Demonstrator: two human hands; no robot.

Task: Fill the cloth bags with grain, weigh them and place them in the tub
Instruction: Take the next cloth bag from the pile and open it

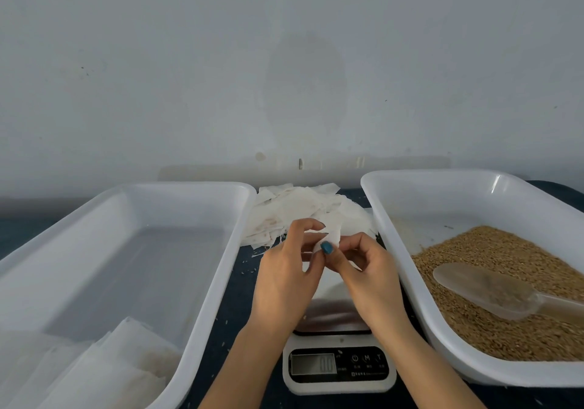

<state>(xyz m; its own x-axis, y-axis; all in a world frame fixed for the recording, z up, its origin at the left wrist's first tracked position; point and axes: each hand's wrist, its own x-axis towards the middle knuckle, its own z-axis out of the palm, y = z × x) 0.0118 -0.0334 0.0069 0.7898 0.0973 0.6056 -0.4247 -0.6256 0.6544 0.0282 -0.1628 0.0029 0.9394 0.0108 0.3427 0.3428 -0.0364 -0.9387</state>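
A small white cloth bag (332,238), judged light, limp and best taken at its mouth edges, was pinched by the curled fingers (308,223) of the left hand (284,272) and right hand (371,271) above the steel-topped white digital scale (338,317).

Pale wall (284,61), dark blue tabletop (243,284).

The left tub (94,219) and right tub (395,206) are white. Grain (493,250) is golden brown, cloth bags (300,206) off-white, table (243,282) dark blue, a fingernail (327,247) teal, scale (339,385) white with a black panel.
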